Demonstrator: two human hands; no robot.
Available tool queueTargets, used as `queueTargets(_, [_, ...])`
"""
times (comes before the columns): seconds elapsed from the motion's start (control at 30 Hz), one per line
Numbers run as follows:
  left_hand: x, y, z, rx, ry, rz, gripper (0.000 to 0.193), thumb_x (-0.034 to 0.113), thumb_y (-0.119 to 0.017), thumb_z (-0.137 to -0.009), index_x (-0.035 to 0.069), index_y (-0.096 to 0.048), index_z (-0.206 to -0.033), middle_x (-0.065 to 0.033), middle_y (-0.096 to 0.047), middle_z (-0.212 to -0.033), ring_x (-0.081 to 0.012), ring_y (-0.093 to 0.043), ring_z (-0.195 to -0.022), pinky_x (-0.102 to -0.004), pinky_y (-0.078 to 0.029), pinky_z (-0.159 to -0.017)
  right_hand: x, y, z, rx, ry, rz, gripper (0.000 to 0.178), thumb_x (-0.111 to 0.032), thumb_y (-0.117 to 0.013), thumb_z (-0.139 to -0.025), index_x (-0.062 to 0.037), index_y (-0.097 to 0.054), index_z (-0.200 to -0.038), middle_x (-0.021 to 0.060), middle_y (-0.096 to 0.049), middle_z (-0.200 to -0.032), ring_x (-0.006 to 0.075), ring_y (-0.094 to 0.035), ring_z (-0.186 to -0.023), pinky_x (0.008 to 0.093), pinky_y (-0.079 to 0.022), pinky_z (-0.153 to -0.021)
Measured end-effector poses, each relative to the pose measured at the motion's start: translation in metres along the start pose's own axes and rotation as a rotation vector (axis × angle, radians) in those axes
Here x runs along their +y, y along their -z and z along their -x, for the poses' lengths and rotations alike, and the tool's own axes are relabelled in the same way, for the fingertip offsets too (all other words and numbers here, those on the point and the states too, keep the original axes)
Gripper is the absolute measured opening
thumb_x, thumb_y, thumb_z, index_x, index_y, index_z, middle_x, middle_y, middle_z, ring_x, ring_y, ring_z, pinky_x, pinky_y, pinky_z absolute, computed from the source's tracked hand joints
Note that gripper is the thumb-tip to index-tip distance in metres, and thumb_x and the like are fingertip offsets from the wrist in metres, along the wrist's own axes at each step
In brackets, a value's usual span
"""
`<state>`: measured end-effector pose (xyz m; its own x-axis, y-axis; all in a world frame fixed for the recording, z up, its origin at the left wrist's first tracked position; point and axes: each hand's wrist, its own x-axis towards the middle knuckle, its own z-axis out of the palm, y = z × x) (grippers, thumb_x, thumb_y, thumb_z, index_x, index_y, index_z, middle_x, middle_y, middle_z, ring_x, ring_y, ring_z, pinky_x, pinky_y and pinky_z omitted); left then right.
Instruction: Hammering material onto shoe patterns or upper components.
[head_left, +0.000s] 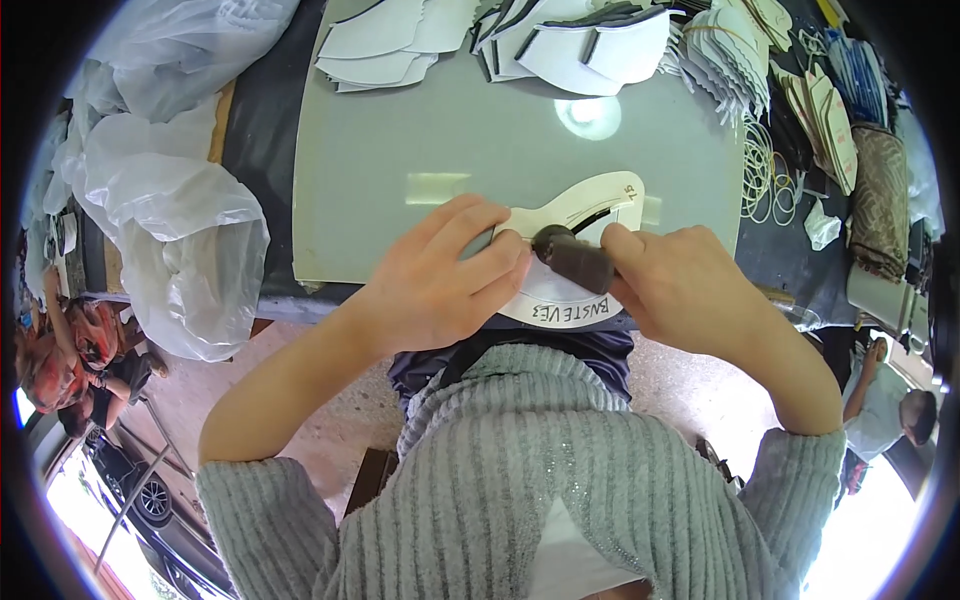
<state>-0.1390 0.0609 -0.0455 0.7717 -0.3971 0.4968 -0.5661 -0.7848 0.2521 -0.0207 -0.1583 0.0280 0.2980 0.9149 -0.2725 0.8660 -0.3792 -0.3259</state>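
A cream, curved template [606, 190] with handwritten marks lies at the near edge of the green-grey board, with a white area showing inside its curved opening. My left hand [450, 265] has its fingers curled over the template's left side, closed on it. A dark brown, blunt-ended piece [575, 258] lies across the template's middle; its exact kind does not show. My right hand [680, 285] is closed around that piece's right end, thumb and fingers pinching. Something grey shows partly under my left fingers.
Stacked white curved pieces with dark edges [600, 55] line the board's far side. White pieces [375, 40] lie left of them. At the right are a bundle of cut pieces [722, 60], coiled cord [765, 175] and a brown roll [878, 200]. Clear plastic bags [160, 220] sit left.
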Motion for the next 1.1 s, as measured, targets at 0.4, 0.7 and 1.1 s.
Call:
queueTargets(0.4, [-0.003,-0.008,0.004,0.104,0.133,0.193,0.026,0.009,-0.073,-0.075,0.006,-0.055,-0.094,-0.0093,-0.063,-0.097,-0.0286,-0.064,-0.094,-0.0413,-0.054,-0.085,-0.003,0.005,-0.006,-0.038,-0.045,-0.005,0.025,-0.024,-0.063,-0.091,-0.0034,-0.049,-0.086,0.0098,-0.058,-0.062,0.0305,-0.059,-0.052,0.042,-0.043,-0.046])
queueTargets(0.7, [-0.003,0.007,-0.005,-0.023,0.444,0.443,0.035,0.001,-0.077,-0.075,0.004,-0.056,-0.102,-0.0108,-0.063,-0.098,-0.0271,-0.064,-0.09,-0.033,-0.056,-0.076,0.002,-0.006,0.009,0.146,-0.115,0.003,0.024,-0.021,-0.064,-0.09,-0.0038,-0.048,-0.084,0.01,-0.059,-0.063,0.0312,-0.06,-0.053,0.0402,-0.044,-0.046])
queueTargets(1.1, [0.0,0.011,-0.03,-0.142,0.707,0.475,0.036,0.003,-0.075,-0.071,0.004,-0.052,-0.098,-0.0062,-0.058,-0.086,-0.0201,-0.059,-0.079,-0.0319,-0.048,-0.071,0.006,-0.023,0.016,0.192,-0.166,-0.138,0.026,-0.023,-0.064,-0.091,-0.0033,-0.048,-0.084,0.0109,-0.061,-0.064,0.0324,-0.061,-0.053,0.0413,-0.045,-0.045])
